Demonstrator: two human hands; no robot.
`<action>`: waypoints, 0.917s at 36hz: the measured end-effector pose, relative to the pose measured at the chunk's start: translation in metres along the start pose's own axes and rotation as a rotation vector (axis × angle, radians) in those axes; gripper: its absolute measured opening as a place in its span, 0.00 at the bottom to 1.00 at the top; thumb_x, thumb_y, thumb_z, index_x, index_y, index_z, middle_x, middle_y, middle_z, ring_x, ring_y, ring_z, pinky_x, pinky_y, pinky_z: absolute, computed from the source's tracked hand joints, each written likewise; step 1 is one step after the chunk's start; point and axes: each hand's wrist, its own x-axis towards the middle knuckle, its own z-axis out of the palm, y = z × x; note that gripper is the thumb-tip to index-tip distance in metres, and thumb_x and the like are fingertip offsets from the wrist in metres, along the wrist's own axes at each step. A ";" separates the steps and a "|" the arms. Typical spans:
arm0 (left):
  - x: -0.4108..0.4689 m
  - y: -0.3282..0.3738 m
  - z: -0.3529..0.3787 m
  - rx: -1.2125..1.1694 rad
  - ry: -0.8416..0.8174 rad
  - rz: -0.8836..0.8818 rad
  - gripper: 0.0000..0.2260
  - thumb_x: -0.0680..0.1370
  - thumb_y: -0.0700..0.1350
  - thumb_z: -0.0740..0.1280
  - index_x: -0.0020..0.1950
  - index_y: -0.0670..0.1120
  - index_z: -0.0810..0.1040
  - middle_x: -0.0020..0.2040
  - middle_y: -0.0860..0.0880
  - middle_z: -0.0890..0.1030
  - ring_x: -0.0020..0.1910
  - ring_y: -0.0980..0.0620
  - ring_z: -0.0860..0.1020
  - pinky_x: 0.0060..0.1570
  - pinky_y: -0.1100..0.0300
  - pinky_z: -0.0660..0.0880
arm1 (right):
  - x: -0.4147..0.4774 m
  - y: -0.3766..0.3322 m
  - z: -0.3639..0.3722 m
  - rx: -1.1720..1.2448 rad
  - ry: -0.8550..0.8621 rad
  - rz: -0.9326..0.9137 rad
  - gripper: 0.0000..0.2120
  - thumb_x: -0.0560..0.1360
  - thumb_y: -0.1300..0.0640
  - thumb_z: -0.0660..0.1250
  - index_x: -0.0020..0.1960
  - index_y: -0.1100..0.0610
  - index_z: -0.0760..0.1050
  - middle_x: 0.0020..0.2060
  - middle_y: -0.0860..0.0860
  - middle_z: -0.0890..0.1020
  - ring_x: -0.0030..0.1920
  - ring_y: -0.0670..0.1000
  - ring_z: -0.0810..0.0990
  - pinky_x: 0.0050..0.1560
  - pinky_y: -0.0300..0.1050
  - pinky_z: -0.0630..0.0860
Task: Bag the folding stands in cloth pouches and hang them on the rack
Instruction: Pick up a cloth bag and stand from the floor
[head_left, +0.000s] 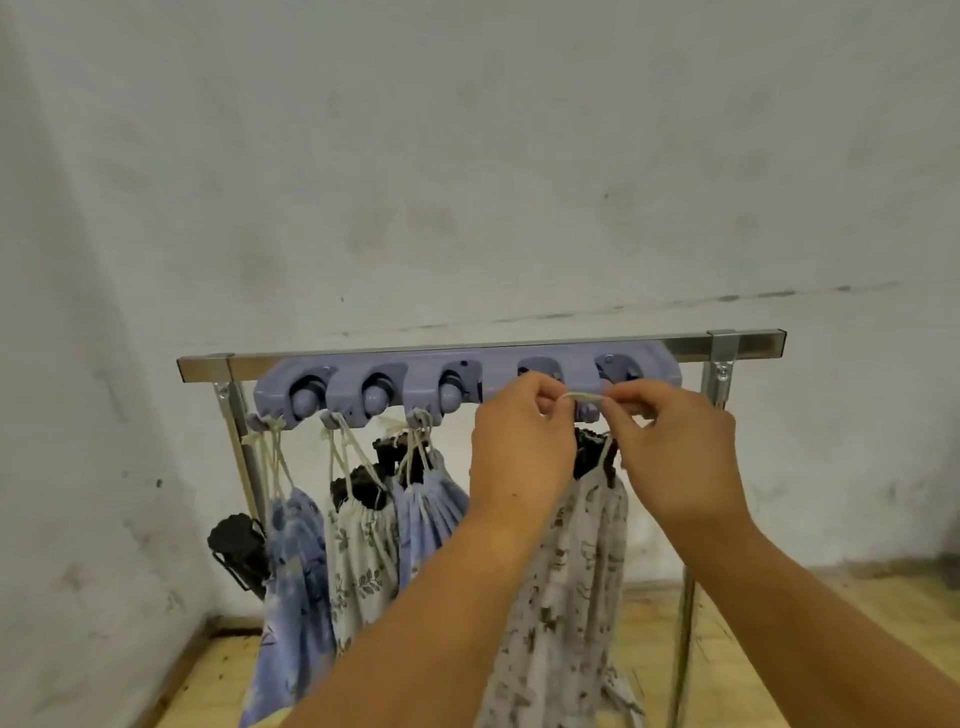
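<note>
1. Head view: both hands are raised at centre frame, just in front of the lilac hook strip (493, 376) that is fixed along the top bar of the metal rack (748, 345).
2. The left hand (519, 441) and the right hand (675, 447) each pinch the cream drawstring (584, 396) between thumb and curled fingertips. A short stretch of cord runs taut between them, just below the strip's two right-hand holders.
3. The brown-print pouch (566, 597) hangs below the hands, from centre to lower centre of the frame. The black top of a folding stand (592, 452) pokes out of its gathered mouth, directly under the right hand.
4. The hands hide whether the drawstring is over a hook.
5. Left of the hands, three pouches hang by their cords from small hooks under the strip. From the left they are the first blue pouch (298, 545), the leaf-print pouch (358, 551) and the second blue pouch (431, 509). Black tops show above the latter two.
6. A black folded stand (239, 545) sits just left of the first blue pouch, by the rack's left leg. I cannot tell what holds it.
7. A stained whitish wall (467, 156) fills the upper frame, and a pale wooden surface (883, 613) lies at lower right.
</note>
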 end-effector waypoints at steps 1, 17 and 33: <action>-0.002 -0.003 0.002 0.063 -0.036 0.020 0.04 0.84 0.49 0.65 0.54 0.54 0.80 0.49 0.57 0.82 0.41 0.56 0.81 0.44 0.56 0.80 | -0.004 0.004 0.004 -0.005 -0.011 0.000 0.07 0.80 0.52 0.71 0.57 0.50 0.85 0.47 0.45 0.86 0.38 0.40 0.79 0.42 0.22 0.68; -0.136 -0.145 0.015 -0.032 -0.204 -0.160 0.03 0.83 0.51 0.67 0.56 0.56 0.79 0.48 0.60 0.79 0.46 0.64 0.77 0.44 0.71 0.73 | -0.188 0.100 0.063 0.018 -0.131 0.161 0.15 0.74 0.61 0.76 0.42 0.44 0.74 0.42 0.43 0.76 0.38 0.46 0.77 0.35 0.32 0.70; -0.362 -0.431 0.047 0.133 -0.515 -0.735 0.02 0.82 0.49 0.68 0.53 0.56 0.79 0.48 0.61 0.81 0.47 0.64 0.79 0.48 0.70 0.74 | -0.454 0.275 0.181 -0.189 -0.582 0.687 0.05 0.77 0.52 0.72 0.45 0.48 0.77 0.41 0.46 0.81 0.39 0.49 0.79 0.40 0.48 0.79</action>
